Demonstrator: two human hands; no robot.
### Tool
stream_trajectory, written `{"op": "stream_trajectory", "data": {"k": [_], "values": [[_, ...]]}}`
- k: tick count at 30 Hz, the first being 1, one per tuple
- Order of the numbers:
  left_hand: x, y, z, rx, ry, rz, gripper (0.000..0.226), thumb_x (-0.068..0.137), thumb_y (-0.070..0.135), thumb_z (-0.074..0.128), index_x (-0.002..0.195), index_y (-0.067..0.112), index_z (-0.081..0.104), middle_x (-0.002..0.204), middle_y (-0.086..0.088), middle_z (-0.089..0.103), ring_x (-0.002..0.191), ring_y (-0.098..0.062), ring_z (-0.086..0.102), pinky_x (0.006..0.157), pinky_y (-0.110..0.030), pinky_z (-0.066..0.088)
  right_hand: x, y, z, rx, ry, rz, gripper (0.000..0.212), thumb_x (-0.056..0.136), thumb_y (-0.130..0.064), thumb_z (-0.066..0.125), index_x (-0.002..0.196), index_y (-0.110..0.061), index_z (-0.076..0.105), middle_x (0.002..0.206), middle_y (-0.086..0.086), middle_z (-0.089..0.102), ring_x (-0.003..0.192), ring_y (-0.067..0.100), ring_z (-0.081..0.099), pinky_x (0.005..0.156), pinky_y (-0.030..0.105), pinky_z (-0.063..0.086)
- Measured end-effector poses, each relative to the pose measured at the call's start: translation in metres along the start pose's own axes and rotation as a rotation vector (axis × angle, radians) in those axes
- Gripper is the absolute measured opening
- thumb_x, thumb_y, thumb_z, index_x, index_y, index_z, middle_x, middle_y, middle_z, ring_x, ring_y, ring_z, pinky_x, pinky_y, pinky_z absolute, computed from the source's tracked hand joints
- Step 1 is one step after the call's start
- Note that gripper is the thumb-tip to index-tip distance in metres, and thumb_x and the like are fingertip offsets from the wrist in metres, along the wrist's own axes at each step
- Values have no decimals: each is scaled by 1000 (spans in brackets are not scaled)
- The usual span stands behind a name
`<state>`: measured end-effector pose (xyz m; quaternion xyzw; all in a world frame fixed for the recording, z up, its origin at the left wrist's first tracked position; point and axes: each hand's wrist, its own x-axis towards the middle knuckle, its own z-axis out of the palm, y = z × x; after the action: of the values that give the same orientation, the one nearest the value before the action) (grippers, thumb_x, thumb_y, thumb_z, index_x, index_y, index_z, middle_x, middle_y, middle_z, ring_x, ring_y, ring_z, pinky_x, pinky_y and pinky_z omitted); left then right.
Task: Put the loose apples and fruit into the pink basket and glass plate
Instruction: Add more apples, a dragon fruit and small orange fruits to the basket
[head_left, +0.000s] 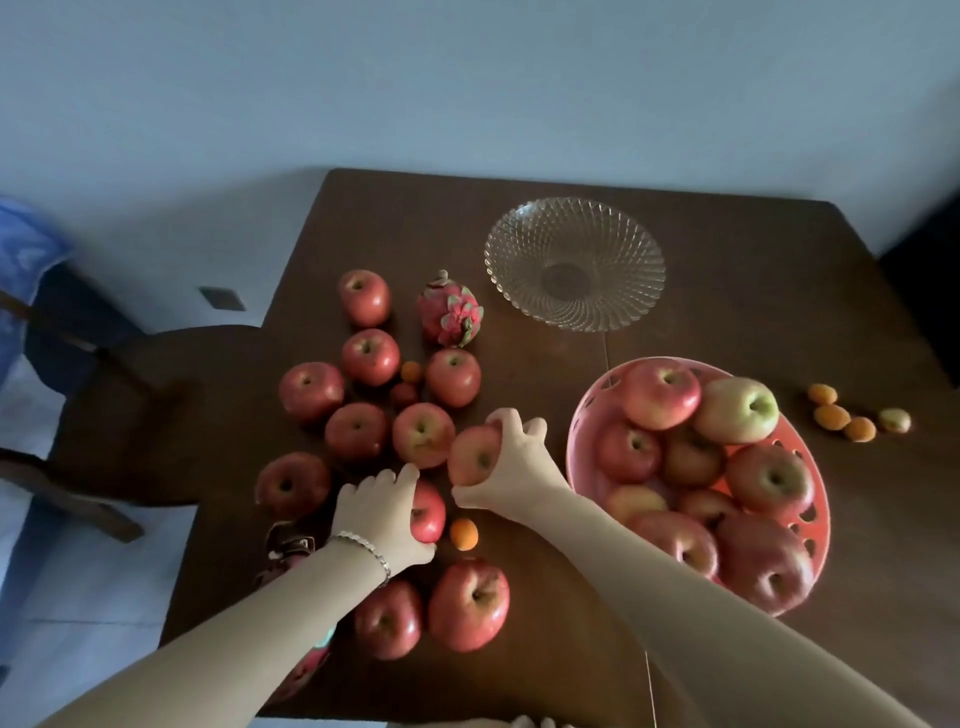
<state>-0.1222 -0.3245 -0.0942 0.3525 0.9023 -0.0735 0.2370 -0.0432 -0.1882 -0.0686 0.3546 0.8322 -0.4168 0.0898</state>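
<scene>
Apples lay scattered over the left half of the dark wooden table (727, 291), a dozen or so loose ones, while the pink basket (587, 410) on the right was already heaped with more of them. The right hand (511, 467) was wrapped around one red apple (470, 457), fingers curled over its top and thumb beneath, holding it just left of the basket's rim; whether it was lifted off the table or resting there could not be told from this angle. The left hand (376, 512), with a thin bracelet (366, 551) at the wrist, was closed over another apple (428, 512) that sat on the table, fingers on its far side and thumb at its near side. A small orange fruit (464, 534) lay just beside that apple. Two large apples (470, 605) sat nearer the table's front edge. Farther back, a dragon fruit (449, 312) stood beside the loose apples, and the glass plate (574, 262) sat bare behind the basket. To the right of the basket, well apart from it, four small fruits (857, 415) lay in a loose row, three orange and one paler.
</scene>
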Motion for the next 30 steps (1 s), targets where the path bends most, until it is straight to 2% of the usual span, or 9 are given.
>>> {"op": "stream_trajectory", "data": {"k": [4, 8, 10, 13, 15, 17, 20, 24, 30], "values": [[-8, 8, -17, -193, 100, 30, 84, 65, 50, 70, 134, 22, 30, 121, -2, 47, 110, -25, 54, 91, -35, 42, -20, 1, -41, 474, 53, -29, 79, 50, -26, 85, 119, -31, 47, 119, 6, 48, 101, 15, 52, 89, 26, 46], [-15, 28, -52, -636, 208, 125, 77, 61, 34, 79, 124, 19, 39, 119, -3, 45, 101, -21, 53, 86, -28, 44, -39, 24, -88, 1362, -242, 118, 86, 32, -20, 92, 111, -13, 60, 101, 11, 71, 90, 22, 70, 77, 42, 57], [-17, 41, -66, -743, 211, 147, 73, 61, 31, 81, 120, 20, 39, 113, 0, 43, 96, -15, 47, 82, -24, 39, -43, 41, -105, 1488, -225, 147, 95, 23, -23, 95, 110, -10, 60, 97, 13, 74, 86, 27, 72, 75, 48, 57], [-19, 61, -74, -845, 185, 141, 70, 61, 30, 81, 117, 22, 38, 105, 5, 43, 96, -13, 45, 80, -21, 35, -48, 57, -125, 1523, -203, 173, 87, 37, -17, 89, 116, -8, 55, 102, 18, 70, 89, 34, 69, 76, 55, 54], [-22, 73, -73, -881, 180, 146, 68, 61, 28, 82, 113, 22, 39, 100, 7, 42, 93, -11, 45, 76, -17, 34, -47, 62, -130, 1384, -126, 165, 57, 66, -11, 71, 119, -14, 53, 106, 15, 65, 90, 32, 67, 76, 52, 56], [-27, 83, -69, -911, 183, 150, 66, 60, 26, 83, 109, 24, 39, 95, 11, 43, 87, -8, 46, 65, -10, 34, -44, 64, -125, 934, 71, 95, 44, 79, -7, 60, 117, -26, 50, 110, 11, 56, 92, 26, 62, 80, 45, 55], [-33, 95, -65, -983, 196, 117, 64, 60, 23, 84, 105, 26, 39, 93, 14, 42, 88, -9, 48, 62, -7, 35, -31, 75, -110, 168, 372, -157, 63, 63, -17, 75, 120, -27, 49, 114, 2, 44, 103, 13, 45, 90, 24, 40], [-40, 104, -68, -1034, 232, 62, 64, 63, 20, 83, 110, 25, 39, 95, 15, 40, 93, -11, 47, 64, -6, 34, -7, 86, -84, -461, 513, -456, 75, 52, -24, 82, 121, -20, 52, 106, 7, 44, 99, 28, 49, 68, 34, 55], [-50, 107, -69, -1001, 219, -10, 65, 62, 24, 82, 110, 29, 38, 109, 4, 42, 100, -17, 50, 76, -25, 41, 7, 99, -66, -717, 630, -542, 100, 34, -45, 88, 121, -20, 44, 100, 9, 37, 97, 28, 39, 63, 38, 55]]}}
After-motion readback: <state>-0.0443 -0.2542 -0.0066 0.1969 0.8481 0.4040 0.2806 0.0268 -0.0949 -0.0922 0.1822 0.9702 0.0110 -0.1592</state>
